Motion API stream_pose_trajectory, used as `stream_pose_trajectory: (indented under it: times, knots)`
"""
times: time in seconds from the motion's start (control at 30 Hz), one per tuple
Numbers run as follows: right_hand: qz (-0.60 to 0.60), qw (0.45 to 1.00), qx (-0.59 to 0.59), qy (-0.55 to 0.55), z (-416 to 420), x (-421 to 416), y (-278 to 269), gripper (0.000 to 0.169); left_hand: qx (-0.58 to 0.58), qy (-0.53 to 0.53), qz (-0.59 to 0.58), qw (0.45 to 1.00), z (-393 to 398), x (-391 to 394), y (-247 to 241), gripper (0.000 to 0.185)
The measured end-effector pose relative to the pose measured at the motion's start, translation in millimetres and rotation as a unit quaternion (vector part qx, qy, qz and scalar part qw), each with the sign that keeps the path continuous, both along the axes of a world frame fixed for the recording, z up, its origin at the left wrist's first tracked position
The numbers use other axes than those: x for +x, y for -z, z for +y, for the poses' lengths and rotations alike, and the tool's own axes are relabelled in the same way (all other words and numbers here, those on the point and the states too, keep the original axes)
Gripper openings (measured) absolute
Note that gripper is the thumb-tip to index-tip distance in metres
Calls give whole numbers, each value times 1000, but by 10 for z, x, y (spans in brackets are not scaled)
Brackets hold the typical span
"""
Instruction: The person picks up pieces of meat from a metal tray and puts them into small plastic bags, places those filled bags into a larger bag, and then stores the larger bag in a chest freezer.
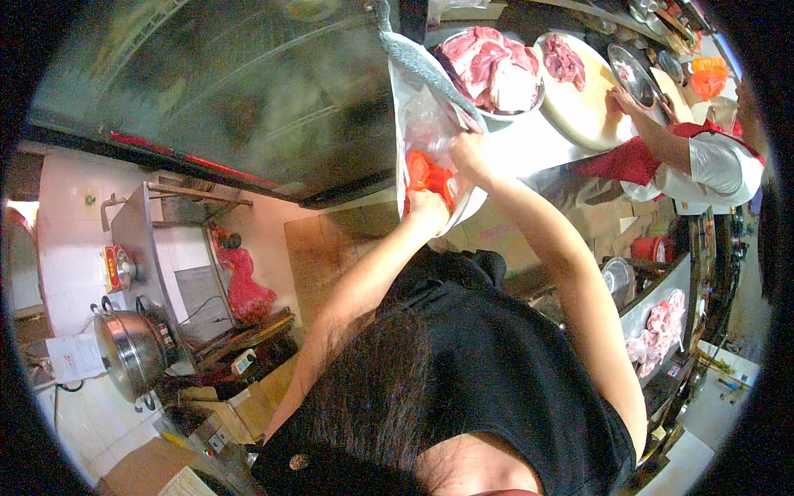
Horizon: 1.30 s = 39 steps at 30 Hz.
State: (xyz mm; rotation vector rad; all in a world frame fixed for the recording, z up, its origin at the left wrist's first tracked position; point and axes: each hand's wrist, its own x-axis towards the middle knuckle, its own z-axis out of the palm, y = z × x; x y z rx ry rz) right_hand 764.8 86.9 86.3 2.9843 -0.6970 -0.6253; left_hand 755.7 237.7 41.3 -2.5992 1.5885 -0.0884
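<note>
My left hand (429,209) is at an orange-red plastic bag (423,173), its fingers bunched into the film. That bag lies inside a white open container or sack (402,118), beside crumpled clear plastic (428,121). At the right side of the white container is my right hand (469,152); its fingertips are partly hidden, so its grip is unclear. A grey-blue textured strip, perhaps a rolled towel (428,68), runs along the container's far side. Just beyond my right hand, a metal basin (538,102) holds a heap of raw meat (490,65).
A co-worker's hand (623,99) rests near a round cutting board (589,118) with a piece of meat (563,62). A metal bowl (639,77) stands beyond. A large dark glass-like panel (217,93) rises at left. More meat (660,328) lies on a right-hand surface.
</note>
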Motion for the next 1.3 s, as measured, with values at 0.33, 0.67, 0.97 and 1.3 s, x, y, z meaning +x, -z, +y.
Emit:
stream_pose_trajectory:
  times: [0.33,0.67,0.97,1.3]
  knots:
    - [-347,570,695,268,-277,-522,-526,32,-51,-32,338,939,116,431,-402,31]
    - [-239,645,688,231,76,-610,-716,42,-489,4,249,836,466,774,-1392,54]
    - [-295,596,711,229,49,-531,-449,45,-623,-167,456,613,874,1291,-1230,11]
    - [-236,643,677,269,90,-417,-469,48,-770,-217,529,283,1367,1578,-1059,13]
